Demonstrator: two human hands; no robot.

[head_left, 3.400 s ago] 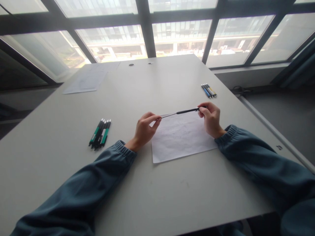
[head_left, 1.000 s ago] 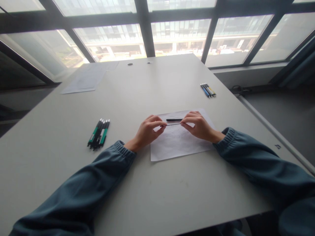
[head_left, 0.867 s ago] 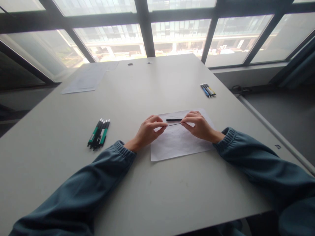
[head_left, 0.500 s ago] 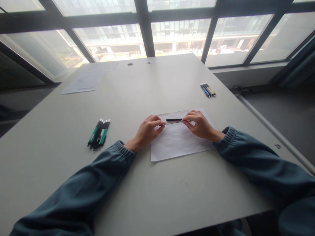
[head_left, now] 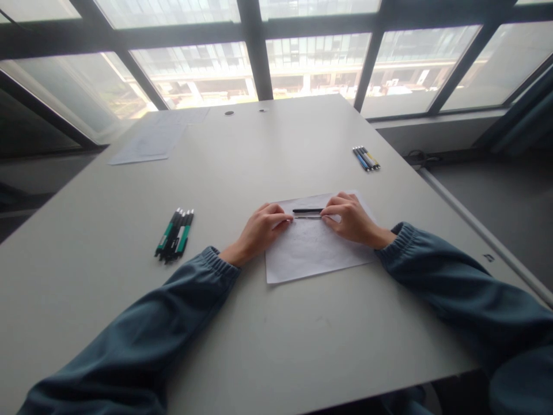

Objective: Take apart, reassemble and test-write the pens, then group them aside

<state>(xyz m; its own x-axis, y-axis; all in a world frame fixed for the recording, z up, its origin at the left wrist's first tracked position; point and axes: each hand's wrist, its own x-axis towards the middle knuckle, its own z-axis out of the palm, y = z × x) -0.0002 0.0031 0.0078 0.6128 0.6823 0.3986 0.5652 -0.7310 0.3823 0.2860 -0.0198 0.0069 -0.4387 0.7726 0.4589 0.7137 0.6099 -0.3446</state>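
Observation:
A white sheet of paper (head_left: 315, 253) lies on the grey table (head_left: 268, 155) in front of me. On its far part rests a short black pen barrel (head_left: 307, 210). Just in front of the barrel, and parallel to it, is a thin pen refill (head_left: 307, 217), down at the paper. My left hand (head_left: 259, 230) pinches the refill's left end with thumb and forefinger. My right hand (head_left: 352, 219) pinches its right end, with the fingertips also close to the barrel's right end. Both wrists are low over the sheet's edges.
A bundle of green-and-black pens (head_left: 175, 235) lies to the left of my left arm. Several blue and yellow pens (head_left: 366, 158) lie at the far right near the table edge. More paper sheets (head_left: 149, 141) sit at the far left by the window.
Earlier both hands held the pen stretched out above the sheet. The black barrel now lies on the paper, and in the last second both hands lowered the thin refill down beside it.

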